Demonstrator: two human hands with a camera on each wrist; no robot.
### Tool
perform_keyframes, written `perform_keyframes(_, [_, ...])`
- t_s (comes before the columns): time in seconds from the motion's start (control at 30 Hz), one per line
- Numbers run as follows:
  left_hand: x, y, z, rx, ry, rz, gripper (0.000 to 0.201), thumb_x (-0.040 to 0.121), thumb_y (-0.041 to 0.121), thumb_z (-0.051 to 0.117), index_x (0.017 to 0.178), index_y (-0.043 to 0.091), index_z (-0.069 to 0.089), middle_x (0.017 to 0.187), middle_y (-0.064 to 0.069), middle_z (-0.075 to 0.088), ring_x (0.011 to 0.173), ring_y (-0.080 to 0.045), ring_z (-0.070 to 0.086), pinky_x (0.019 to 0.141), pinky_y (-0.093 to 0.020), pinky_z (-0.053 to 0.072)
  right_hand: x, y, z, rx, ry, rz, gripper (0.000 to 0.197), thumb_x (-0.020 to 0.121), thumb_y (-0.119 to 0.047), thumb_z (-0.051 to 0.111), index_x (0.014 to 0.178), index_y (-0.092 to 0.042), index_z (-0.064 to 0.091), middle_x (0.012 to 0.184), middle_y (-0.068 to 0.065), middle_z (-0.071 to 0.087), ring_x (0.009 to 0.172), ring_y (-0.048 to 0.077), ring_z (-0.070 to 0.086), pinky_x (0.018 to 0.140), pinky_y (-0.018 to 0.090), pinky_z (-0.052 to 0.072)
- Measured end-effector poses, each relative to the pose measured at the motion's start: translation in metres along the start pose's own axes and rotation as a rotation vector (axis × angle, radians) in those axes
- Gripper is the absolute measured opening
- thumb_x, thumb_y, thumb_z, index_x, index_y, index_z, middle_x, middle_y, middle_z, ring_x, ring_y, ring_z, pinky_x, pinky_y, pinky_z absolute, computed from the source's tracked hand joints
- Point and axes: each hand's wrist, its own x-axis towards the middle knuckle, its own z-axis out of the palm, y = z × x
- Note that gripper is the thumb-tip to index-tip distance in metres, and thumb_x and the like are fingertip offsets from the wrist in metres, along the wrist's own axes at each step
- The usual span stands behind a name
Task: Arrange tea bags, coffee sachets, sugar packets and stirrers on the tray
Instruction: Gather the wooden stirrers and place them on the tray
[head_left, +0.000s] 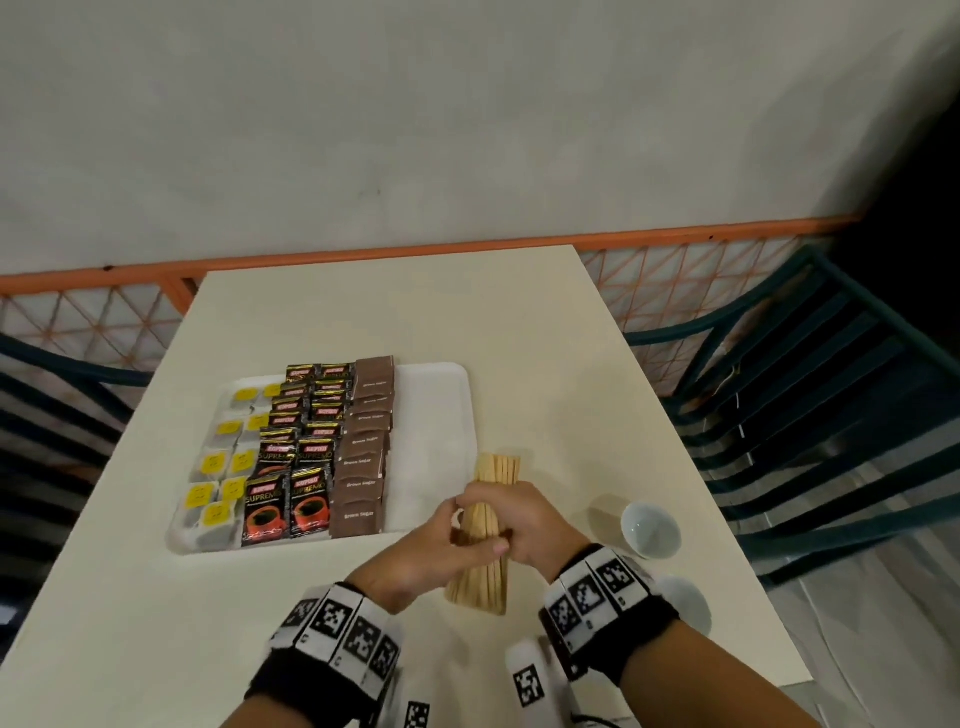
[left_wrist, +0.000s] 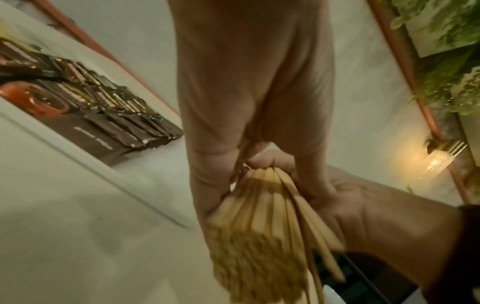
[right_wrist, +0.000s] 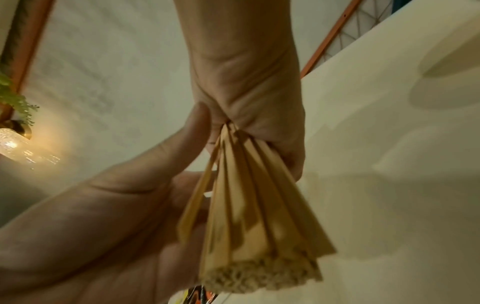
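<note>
A white tray (head_left: 431, 415) lies on the table. It carries tea bags (head_left: 218, 462) with yellow tags on its left, black coffee sachets (head_left: 296, 457) in two columns, and brown sugar packets (head_left: 363, 457) beside them; its right strip is bare. Just right of the tray's near corner, my left hand (head_left: 441, 540) and right hand (head_left: 535, 525) both grip one bundle of wooden stirrers (head_left: 493, 470) around its middle. The left wrist view shows the stirrers (left_wrist: 259, 226) fanning out below my left hand (left_wrist: 246, 102). In the right wrist view my right hand (right_wrist: 246, 82) pinches the stirrers (right_wrist: 259, 205).
A small white bowl (head_left: 649, 527) stands on the table right of my hands. Dark green chairs (head_left: 831, 415) flank the table on both sides. An orange railing (head_left: 363, 257) and a wall run behind the table's far edge.
</note>
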Motion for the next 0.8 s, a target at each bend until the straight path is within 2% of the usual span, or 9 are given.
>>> perform_keyframes(0.13, [0.0,-0.015,-0.01,-0.193,0.008,0.016,0.078,0.079,0.023,0.072,0.139,0.014,0.023,0.121,-0.005,0.058,0.111,-0.016,0.057,0.094,-0.03,0.049,0.011,0.006,0.02,-0.101,-0.028,0.016,0.006,0.076,-0.01,0.067,0.071,-0.009,0.064,0.063,0.006,0.064,0.058,0.019,0.062,0.059,0.027,0.053])
perform_keyframes(0.23, [-0.002,-0.02,-0.025,-0.26,-0.021,0.045,0.064,0.083,0.008,0.066,0.135,0.015,0.029,0.113,-0.007,0.061,0.102,-0.016,0.061,0.078,-0.023,0.053,0.018,0.008,0.035,-0.101,-0.026,0.022,0.005,0.076,-0.013,0.068,0.075,-0.009,0.064,0.07,0.006,0.066,0.063,0.02,0.063,0.061,0.027,0.054])
perform_keyframes(0.27, [-0.001,-0.022,-0.029,-0.275,-0.013,0.054,0.064,0.082,0.009,0.067,0.134,0.018,0.03,0.115,-0.005,0.061,0.104,-0.014,0.061,0.076,-0.022,0.053,0.021,0.007,0.04,-0.11,-0.016,0.011,0.006,0.075,-0.013,0.069,0.076,-0.009,0.064,0.072,0.007,0.066,0.065,0.02,0.063,0.062,0.028,0.054])
perform_keyframes(0.4, [0.005,-0.025,-0.043,-0.334,0.051,0.079,0.063,0.083,0.011,0.064,0.133,0.025,0.029,0.116,-0.003,0.059,0.105,-0.016,0.06,0.079,-0.03,0.055,0.031,-0.003,0.059,-0.199,0.05,-0.046,0.013,0.07,-0.019,0.072,0.07,-0.008,0.066,0.076,0.011,0.064,0.072,0.021,0.062,0.068,0.031,0.049])
perform_keyframes(0.5, [0.011,-0.024,-0.054,-0.371,0.044,0.087,0.057,0.087,0.009,0.058,0.127,0.031,0.025,0.117,0.0,0.056,0.105,-0.015,0.058,0.074,-0.028,0.054,0.041,-0.009,0.068,-0.223,0.107,-0.012,0.032,0.066,-0.027,0.076,0.088,-0.005,0.069,0.088,0.014,0.068,0.085,0.025,0.067,0.075,0.035,0.053])
perform_keyframes(0.57, [0.018,-0.022,-0.06,-0.376,0.046,0.089,0.056,0.088,0.008,0.056,0.128,0.031,0.025,0.114,0.001,0.055,0.105,-0.014,0.055,0.073,-0.025,0.052,0.046,-0.014,0.071,-0.167,0.112,0.026,0.038,0.068,-0.024,0.078,0.098,-0.003,0.066,0.09,0.014,0.068,0.086,0.025,0.067,0.072,0.034,0.054])
perform_keyframes(0.67, [0.03,-0.019,-0.066,-0.385,0.067,0.05,0.048,0.089,0.007,0.054,0.124,0.028,0.029,0.106,0.003,0.055,0.097,-0.011,0.055,0.07,-0.022,0.05,0.055,-0.021,0.073,-0.119,0.113,0.053,0.035,0.071,-0.023,0.077,0.098,-0.004,0.064,0.085,0.011,0.068,0.08,0.022,0.066,0.067,0.03,0.053])
perform_keyframes(0.73, [0.037,-0.015,-0.071,-0.385,0.085,0.016,0.044,0.087,0.008,0.055,0.124,0.022,0.035,0.109,-0.003,0.057,0.098,-0.014,0.057,0.068,-0.024,0.051,0.061,-0.027,0.074,-0.096,0.11,0.059,0.026,0.075,-0.023,0.075,0.091,-0.005,0.064,0.079,0.01,0.067,0.073,0.019,0.065,0.063,0.028,0.052])
perform_keyframes(0.8, [0.047,-0.011,-0.075,-0.398,0.105,-0.009,0.039,0.086,0.008,0.058,0.117,0.022,0.04,0.109,-0.007,0.06,0.096,-0.016,0.059,0.064,-0.026,0.051,0.069,-0.034,0.075,-0.09,0.105,0.063,0.02,0.079,-0.022,0.072,0.085,-0.006,0.063,0.079,0.01,0.067,0.071,0.019,0.065,0.065,0.028,0.053])
